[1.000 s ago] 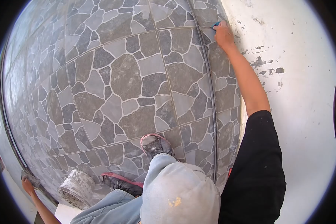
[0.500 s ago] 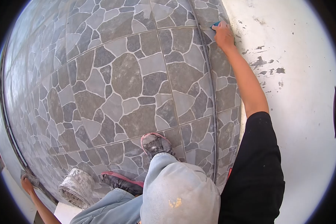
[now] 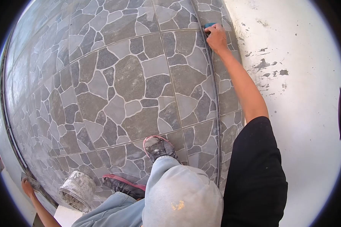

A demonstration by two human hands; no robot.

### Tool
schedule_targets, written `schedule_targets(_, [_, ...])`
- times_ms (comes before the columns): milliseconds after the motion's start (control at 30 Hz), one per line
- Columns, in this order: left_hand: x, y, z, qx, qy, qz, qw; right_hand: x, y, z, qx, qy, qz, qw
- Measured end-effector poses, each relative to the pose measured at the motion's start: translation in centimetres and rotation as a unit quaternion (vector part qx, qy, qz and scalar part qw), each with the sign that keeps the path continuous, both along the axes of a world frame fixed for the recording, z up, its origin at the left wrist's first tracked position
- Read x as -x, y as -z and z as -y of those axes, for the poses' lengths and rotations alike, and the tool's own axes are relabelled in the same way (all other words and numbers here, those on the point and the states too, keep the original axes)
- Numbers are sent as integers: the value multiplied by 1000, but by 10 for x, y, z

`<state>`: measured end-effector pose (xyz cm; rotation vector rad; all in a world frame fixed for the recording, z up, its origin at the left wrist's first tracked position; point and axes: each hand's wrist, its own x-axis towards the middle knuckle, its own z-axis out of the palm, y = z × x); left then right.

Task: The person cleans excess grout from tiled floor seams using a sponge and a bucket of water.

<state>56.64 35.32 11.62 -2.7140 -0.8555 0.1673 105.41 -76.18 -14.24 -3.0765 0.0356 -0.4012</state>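
Observation:
My right hand (image 3: 217,38) is closed on a small blue tool (image 3: 209,25), mostly hidden by the fingers. It rests low over the patterned stone-look tiles (image 3: 129,77), close to a joint line and beside a long dark cord-like strip (image 3: 213,75). At the far lower left, my left hand (image 3: 27,187) grips a flat grey piece (image 3: 33,182), whose kind I cannot make out. Several pale joint lines run between the tiles.
A white wall (image 3: 291,113) with peeled patches borders the tiles on the right. A mortar-crusted bucket (image 3: 78,186) lies tilted near my feet. My shoes (image 3: 160,146) stand on the tiles. A dark edge strip (image 3: 12,132) runs along the left.
My right hand has moved left, away from the wall and toward the dark strip, with the blue tool still in it. The left hand has barely moved.

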Motion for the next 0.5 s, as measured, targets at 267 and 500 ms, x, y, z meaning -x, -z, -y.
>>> schedule_targets(267, [-38, 4, 19, 12, -21, 26, 999, -9, -5, 37, -52, 44, 44, 997])
schedule_targets(500, [-74, 3, 51, 11, -34, -2, 999, -30, -1, 65, -6, -108, 62, 992])
